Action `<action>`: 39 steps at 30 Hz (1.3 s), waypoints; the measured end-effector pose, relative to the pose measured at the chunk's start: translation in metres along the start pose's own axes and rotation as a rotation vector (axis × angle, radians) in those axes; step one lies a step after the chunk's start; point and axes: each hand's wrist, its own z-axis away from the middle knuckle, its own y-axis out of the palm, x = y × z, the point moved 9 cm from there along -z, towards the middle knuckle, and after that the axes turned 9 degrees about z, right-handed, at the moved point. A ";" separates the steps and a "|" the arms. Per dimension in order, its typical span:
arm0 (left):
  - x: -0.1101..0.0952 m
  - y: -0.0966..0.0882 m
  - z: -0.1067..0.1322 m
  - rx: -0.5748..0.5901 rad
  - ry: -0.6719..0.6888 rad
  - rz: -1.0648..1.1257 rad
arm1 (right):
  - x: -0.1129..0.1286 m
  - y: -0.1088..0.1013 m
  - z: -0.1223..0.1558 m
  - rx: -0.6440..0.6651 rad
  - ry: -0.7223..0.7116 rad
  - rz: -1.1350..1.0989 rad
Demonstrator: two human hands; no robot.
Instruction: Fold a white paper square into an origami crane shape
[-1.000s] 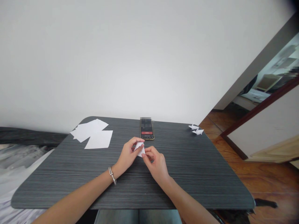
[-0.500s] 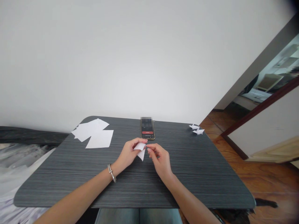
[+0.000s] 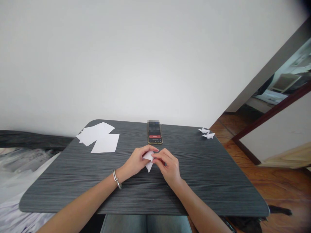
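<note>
A small folded piece of white paper (image 3: 148,156) is held above the middle of the dark table. My left hand (image 3: 136,161), with a silver bracelet (image 3: 117,179) on its wrist, grips the paper from the left between thumb and fingers. From the right, my right hand (image 3: 168,165) pinches the paper's right edge with thumb and forefinger. One pointed corner hangs down below the fingers. The fingers hide part of the folds.
Behind my hands a phone (image 3: 155,137) stands near the wall. Several loose white paper sheets (image 3: 106,143) lie at the table's (image 3: 206,181) back left. Two folded paper figures (image 3: 208,135) sit at the back right corner. A doorway opens to the right.
My right thumb and forefinger have closed on the paper's right edge; they were just beside it before. The paper has tilted slightly, and the whole view has shifted a little.
</note>
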 end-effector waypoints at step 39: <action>0.008 0.024 0.006 0.254 -0.142 0.110 | -0.002 0.001 -0.001 0.012 0.084 -0.101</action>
